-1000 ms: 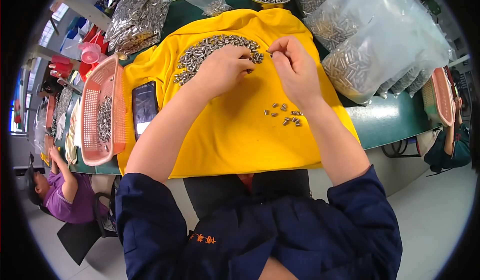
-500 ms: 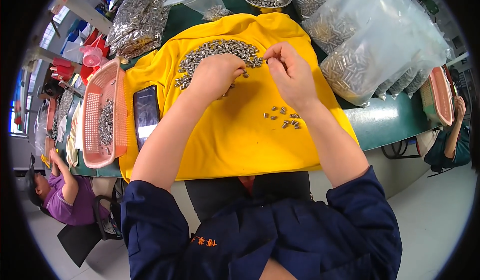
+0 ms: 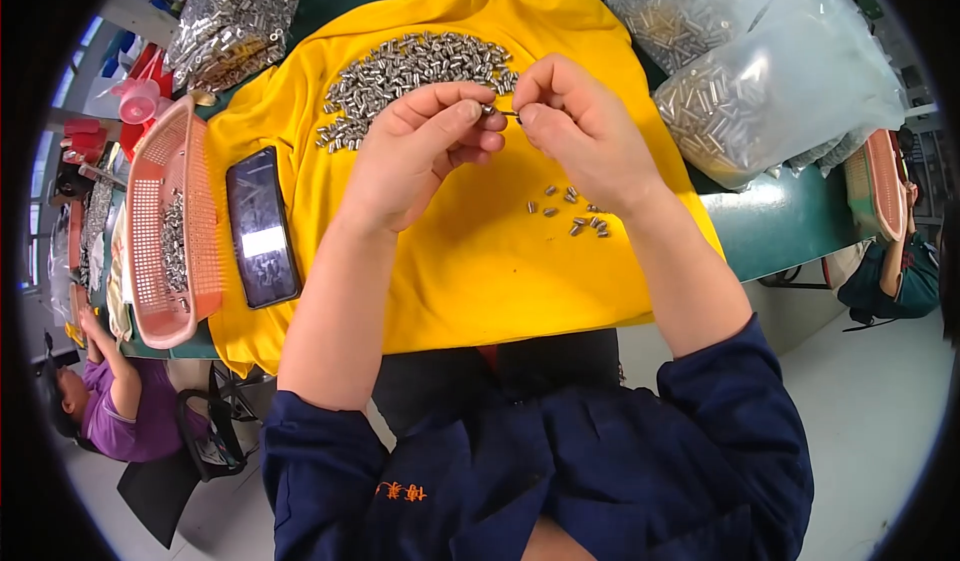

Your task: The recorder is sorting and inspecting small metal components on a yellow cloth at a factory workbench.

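Observation:
My left hand (image 3: 412,151) pinches a small metal cylinder (image 3: 488,110) between thumb and fingertips, above the yellow cloth (image 3: 450,286). Close beside it, my right hand (image 3: 590,146) grips a thin dark rod (image 3: 509,113), whose tip points at the cylinder. Whether the tip enters the cylinder is too small to tell. Behind my left hand spreads a pile of short silvery metal cylinders (image 3: 400,69). A small loose group of the same metal pieces (image 3: 577,227) lies on the cloth below my right hand.
Left of my arms lie a dark phone (image 3: 262,226) and a pink plastic basket (image 3: 143,261) holding metal parts. Clear bags of metal parts (image 3: 235,26) stand at the far left, and more bags (image 3: 725,111) at the right. People sit at both sides.
My left hand has lifted from the pile's edge and turned, now holding a cylinder up against the rod in my right hand. The whole view has shifted slightly.

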Demonstrator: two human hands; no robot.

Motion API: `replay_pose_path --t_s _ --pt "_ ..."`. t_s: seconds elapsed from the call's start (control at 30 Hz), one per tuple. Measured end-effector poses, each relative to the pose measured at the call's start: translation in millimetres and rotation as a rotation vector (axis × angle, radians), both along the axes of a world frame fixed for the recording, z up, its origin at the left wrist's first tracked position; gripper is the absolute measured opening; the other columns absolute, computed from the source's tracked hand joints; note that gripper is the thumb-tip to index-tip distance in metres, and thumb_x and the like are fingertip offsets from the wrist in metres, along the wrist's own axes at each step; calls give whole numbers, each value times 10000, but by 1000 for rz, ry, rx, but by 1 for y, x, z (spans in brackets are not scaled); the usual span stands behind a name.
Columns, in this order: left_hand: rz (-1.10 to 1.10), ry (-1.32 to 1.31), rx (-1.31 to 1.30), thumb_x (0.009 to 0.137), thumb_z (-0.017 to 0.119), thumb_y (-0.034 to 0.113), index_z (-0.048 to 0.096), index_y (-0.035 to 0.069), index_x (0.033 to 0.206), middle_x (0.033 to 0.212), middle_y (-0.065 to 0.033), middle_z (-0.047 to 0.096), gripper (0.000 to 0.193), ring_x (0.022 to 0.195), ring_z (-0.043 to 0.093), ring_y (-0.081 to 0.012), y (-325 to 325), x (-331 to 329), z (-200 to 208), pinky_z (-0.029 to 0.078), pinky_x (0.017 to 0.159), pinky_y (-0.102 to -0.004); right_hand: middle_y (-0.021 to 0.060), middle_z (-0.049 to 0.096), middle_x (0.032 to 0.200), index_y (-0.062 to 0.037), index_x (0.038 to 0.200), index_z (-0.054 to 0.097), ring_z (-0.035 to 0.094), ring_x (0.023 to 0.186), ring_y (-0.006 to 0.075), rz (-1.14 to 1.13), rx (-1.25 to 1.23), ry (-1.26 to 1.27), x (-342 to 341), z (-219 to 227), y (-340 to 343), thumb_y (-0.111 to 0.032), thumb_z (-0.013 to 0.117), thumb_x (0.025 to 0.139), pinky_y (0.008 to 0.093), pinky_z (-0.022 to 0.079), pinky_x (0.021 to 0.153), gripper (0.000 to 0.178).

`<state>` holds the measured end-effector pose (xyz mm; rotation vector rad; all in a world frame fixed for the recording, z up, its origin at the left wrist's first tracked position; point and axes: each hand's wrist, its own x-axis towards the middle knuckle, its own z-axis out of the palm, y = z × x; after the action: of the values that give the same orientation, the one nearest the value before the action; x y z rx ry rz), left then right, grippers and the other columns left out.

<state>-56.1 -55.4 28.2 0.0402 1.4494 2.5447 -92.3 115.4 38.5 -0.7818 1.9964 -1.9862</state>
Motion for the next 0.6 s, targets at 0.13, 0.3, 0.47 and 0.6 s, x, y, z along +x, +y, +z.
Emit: replay_pose_path --t_s 0.13,0.3,0.47,0.6 --pt "-8 0 26 830 508 58 551 4 989 849 -68 599 173 747 583 -137 2 2 -3 481 683 -248 -45 425 747 -51 847 463 363 637 15 51 128 43 -1 0 3 -35 455 802 146 314 559 48" --pt "12 -8 -33 805 539 29 552 -5 989 872 -73 594 188 754 582 -139 2 2 -7 481 690 -240 -30 436 639 -37 785 484 362 540 33 -13 29 41 0 -3 0 -64 468 764 186 315 483 38" --pt "23 33 -40 793 560 34 573 -6 958 864 -67 595 170 751 577 -129 2 2 -9 473 691 -228 -35 432 679 -44 802 477 365 587 29 23 115 41 1 4 4 -49 465 774 176 318 517 30" --pt "35 37 -64 788 568 36 583 -4 941 842 -67 599 160 739 575 -125 3 2 -10 471 690 -227 -30 426 703 -47 812 467 364 607 33 18 193 136 2 3 3 -35 468 775 173 323 537 38"
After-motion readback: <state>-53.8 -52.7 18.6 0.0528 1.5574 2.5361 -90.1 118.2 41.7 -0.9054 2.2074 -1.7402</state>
